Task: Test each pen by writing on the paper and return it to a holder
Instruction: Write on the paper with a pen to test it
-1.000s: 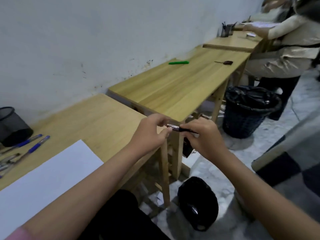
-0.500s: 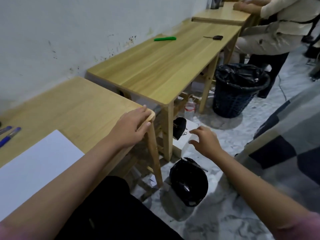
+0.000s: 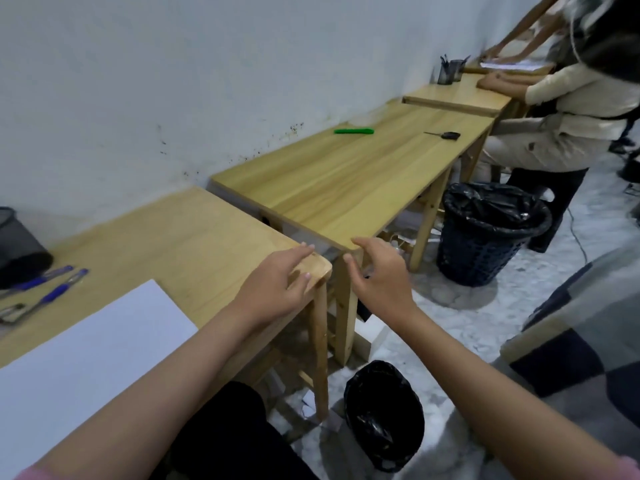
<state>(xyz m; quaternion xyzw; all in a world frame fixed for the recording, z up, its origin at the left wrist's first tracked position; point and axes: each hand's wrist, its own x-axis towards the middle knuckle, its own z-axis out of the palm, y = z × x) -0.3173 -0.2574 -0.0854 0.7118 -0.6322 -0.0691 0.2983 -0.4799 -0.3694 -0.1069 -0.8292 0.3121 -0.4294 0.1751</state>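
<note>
The desk (image 3: pixel 194 237) is made of smooth, pale, matt wood. The paper (image 3: pixel 86 341) is seen as plain and matt. The bin (image 3: pixel 384 415) is lined with glossy black plastic.

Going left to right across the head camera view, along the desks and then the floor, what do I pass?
Black mesh holder → blue pens → white paper → left hand → right hand → lined dark bin, on the floor right of the desks.
</note>
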